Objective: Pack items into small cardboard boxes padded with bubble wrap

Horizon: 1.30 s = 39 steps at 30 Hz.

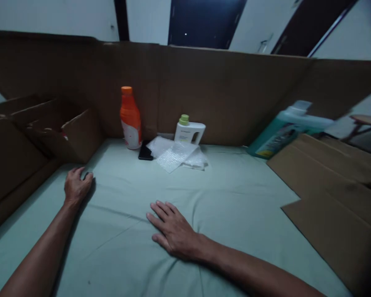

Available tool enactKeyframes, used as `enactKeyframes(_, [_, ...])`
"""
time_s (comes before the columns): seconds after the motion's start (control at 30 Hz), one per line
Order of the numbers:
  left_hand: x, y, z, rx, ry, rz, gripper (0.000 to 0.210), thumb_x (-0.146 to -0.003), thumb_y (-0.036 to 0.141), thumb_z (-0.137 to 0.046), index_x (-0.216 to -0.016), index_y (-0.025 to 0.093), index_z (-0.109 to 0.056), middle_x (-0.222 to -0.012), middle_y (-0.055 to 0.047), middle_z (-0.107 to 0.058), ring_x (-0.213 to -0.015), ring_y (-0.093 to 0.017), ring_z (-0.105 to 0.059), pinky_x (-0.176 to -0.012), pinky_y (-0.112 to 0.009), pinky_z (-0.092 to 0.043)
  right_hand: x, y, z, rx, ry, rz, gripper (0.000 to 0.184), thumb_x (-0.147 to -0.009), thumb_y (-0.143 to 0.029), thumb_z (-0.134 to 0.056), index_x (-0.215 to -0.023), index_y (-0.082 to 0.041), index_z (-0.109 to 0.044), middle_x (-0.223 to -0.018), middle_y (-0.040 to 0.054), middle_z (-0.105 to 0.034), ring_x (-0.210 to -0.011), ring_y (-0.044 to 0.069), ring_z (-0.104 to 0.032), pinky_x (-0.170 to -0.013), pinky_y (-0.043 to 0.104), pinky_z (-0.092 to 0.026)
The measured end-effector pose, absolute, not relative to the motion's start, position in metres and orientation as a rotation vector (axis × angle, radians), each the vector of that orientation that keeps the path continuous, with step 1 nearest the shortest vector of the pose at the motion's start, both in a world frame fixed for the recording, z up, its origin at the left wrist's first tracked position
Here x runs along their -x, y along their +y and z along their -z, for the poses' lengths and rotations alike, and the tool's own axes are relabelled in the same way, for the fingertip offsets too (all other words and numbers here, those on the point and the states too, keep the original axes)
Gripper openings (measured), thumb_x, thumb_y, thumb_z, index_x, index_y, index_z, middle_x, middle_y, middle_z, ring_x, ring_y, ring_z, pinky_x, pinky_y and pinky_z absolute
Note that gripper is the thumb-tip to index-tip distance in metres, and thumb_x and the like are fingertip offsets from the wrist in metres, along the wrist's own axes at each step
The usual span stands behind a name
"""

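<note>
Hands [173, 231] flat (bottles [130, 119] beyond)

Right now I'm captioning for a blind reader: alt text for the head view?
Both hands, left hand and right hand, press flat on a pale green sheet; behind stand an orange bottle, white jug and bubble wrap.

A single head-worn view looks forward and down from above the near edge of the pale green sheet [235, 206], tilted a little so the brown cardboard wall [219, 90] behind the sheet slants across the upper part of the picture. The near part of the sheet lies close under the lens, both forearms entering from the bottom edge — the far part, against the wall, sits well off. Beyond the wall, white room walls and a dark opening show.
</note>
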<state>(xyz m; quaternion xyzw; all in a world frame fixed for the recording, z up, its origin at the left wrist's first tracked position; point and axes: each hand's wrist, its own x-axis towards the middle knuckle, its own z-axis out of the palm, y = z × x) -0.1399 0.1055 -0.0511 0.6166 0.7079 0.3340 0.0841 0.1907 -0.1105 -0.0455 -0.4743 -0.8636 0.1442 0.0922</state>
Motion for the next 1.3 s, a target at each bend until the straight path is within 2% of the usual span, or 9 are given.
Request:
enactKeyframes(0.17, [0.091,0.059,0.054,-2.135,1.950,-0.758,0.056,-0.079,0.052,-0.058,-0.115,0.009,-0.067,-0.144,-0.025,-0.050,-0.139,-0.044,-0.043,-0.117,-0.057,-0.034,-0.230,-0.186,0.050,1.436,-2.476,-0.476,0.058,-0.102,-0.047,-0.046,-0.155,-0.024,-0.039,-0.166,0.0088,-0.029,-0.154,0.025,-0.021,-0.126,0.046,-0.018])
enactKeyframes(0.3, [0.012,-0.022,0.073,-2.536,1.475,-0.648,0.067,-0.087,0.059,-0.051,-0.131,0.011,-0.064,-0.150,-0.024,-0.047,-0.141,-0.042,-0.043,-0.116,-0.059,-0.036,-0.230,-0.202,0.047,1.396,-2.440,-0.311,0.053,-0.100,-0.047,-0.051,-0.145,-0.019,-0.050,-0.159,0.0111,-0.043,-0.148,0.026,-0.032,-0.123,0.044,-0.023])
enactKeyframes(0.4, [-0.040,-0.086,0.086,-2.576,1.074,-0.772,0.053,-0.092,0.051,-0.048,-0.133,0.021,-0.065,-0.153,-0.016,-0.048,-0.142,-0.035,-0.046,-0.115,-0.055,-0.041,-0.229,-0.194,0.045,1.326,-2.564,-0.170,0.041,-0.094,-0.044,-0.059,-0.119,-0.013,-0.068,-0.127,0.0144,-0.067,-0.130,0.028,-0.049,-0.115,0.044,-0.032])
enactKeyframes(0.5, [-0.065,-0.121,0.092,-2.526,0.871,-0.770,0.044,-0.097,0.044,-0.040,-0.126,0.029,-0.070,-0.144,-0.008,-0.060,-0.138,-0.030,-0.052,-0.114,-0.053,-0.044,-0.236,-0.191,0.045,1.331,-2.668,-0.091,0.027,-0.087,-0.036,-0.064,-0.096,-0.012,-0.072,-0.095,0.0117,-0.073,-0.105,0.026,-0.059,-0.105,0.040,-0.040])
enactKeyframes(0.77, [-0.070,-0.120,0.089,-2.500,1.101,-0.808,0.053,-0.092,0.056,-0.042,-0.107,0.020,-0.077,-0.128,-0.015,-0.070,-0.121,-0.034,-0.064,-0.107,-0.053,-0.051,-0.274,-0.261,0.011,1.299,-2.635,-0.081,0.022,-0.096,-0.040,-0.061,-0.097,-0.019,-0.069,-0.106,0.0016,-0.073,-0.107,0.019,-0.061,-0.097,0.033,-0.043])
enactKeyframes(0.93, [-0.076,-0.127,0.080,-2.523,1.142,-0.722,0.052,-0.090,0.054,-0.041,-0.108,0.019,-0.075,-0.131,-0.015,-0.068,-0.124,-0.033,-0.062,-0.109,-0.051,-0.047,-0.366,-0.327,-0.056,1.763,-2.029,0.349,0.031,-0.095,-0.033,-0.060,-0.123,-0.020,-0.065,-0.138,0.0127,-0.063,-0.136,0.030,-0.047,-0.111,0.052,-0.033])
enactKeyframes(1.03, [-0.077,-0.130,0.076,-2.508,1.186,-0.710,0.049,-0.090,0.052,-0.042,-0.109,0.021,-0.075,-0.132,-0.014,-0.068,-0.126,-0.032,-0.061,-0.111,-0.049,-0.046,-0.433,-0.362,-0.088,2.076,-1.664,0.779,0.048,-0.094,-0.040,-0.057,-0.136,-0.017,-0.056,-0.139,0.0203,-0.060,-0.136,0.038,-0.047,-0.106,0.059,-0.036])
enactKeyframes(1.2, [-0.074,-0.133,0.077,-2.496,1.217,-0.723,0.045,-0.088,0.053,-0.047,-0.108,0.024,-0.075,-0.131,-0.011,-0.069,-0.124,-0.033,-0.062,-0.109,-0.050,-0.048,-0.490,-0.384,-0.088,2.360,-1.554,0.864,0.035,-0.094,-0.041,-0.050,-0.113,-0.017,-0.068,-0.084,0.0162,-0.074,-0.084,0.034,-0.068,-0.079,0.047,-0.046])
enactKeyframes(1.3, [-0.072,-0.133,0.077,-2.505,1.204,-0.715,0.046,-0.088,0.055,-0.048,-0.109,0.024,-0.074,-0.132,-0.010,-0.068,-0.123,-0.032,-0.063,-0.108,-0.049,-0.050,-0.485,-0.376,-0.082,2.172,-1.617,0.768,0.026,-0.095,-0.031,-0.047,-0.098,-0.020,-0.071,-0.076,0.0101,-0.073,-0.074,0.028,-0.066,-0.074,0.042,-0.047])
